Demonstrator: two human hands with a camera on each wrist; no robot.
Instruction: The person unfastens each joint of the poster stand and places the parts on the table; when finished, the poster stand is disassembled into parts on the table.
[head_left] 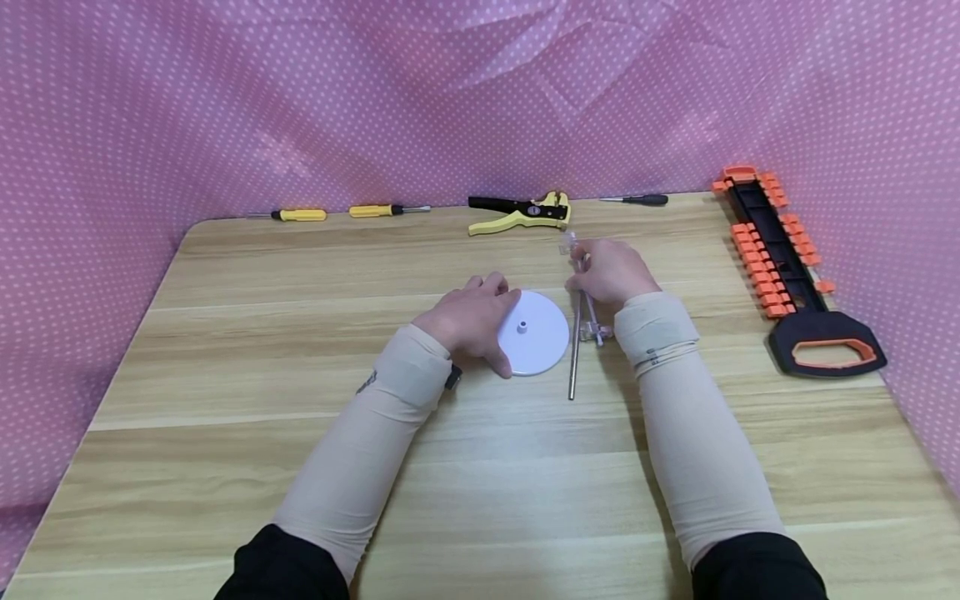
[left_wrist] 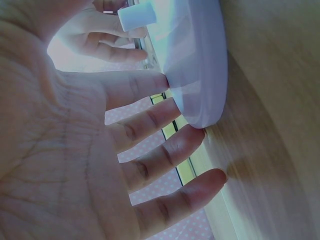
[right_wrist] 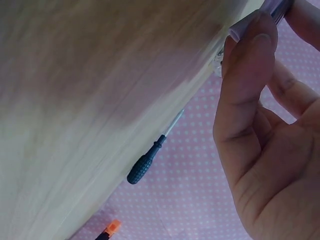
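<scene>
A round white plastic disc (head_left: 536,350) with a short central stem lies near the middle of the wooden table. At its left side my left hand (head_left: 471,321) holds the rim, thumb on the near edge and fingers on the far edge. In the left wrist view the fingertips (left_wrist: 187,139) meet the disc's rim (left_wrist: 212,75). To the right of the disc, my right hand (head_left: 617,271) pinches a slim metal rod (head_left: 574,358) together with a pale rod with clear plastic ends (head_left: 592,315). The palm partly hides both rods in the head view.
Along the back edge lie two yellow-handled screwdrivers (head_left: 300,215), a yellow and black wire stripper (head_left: 525,212) and a dark screwdriver (head_left: 647,200). A black and orange rack with a handle (head_left: 783,267) lies at the right. A pink dotted cloth (head_left: 420,100) hangs behind.
</scene>
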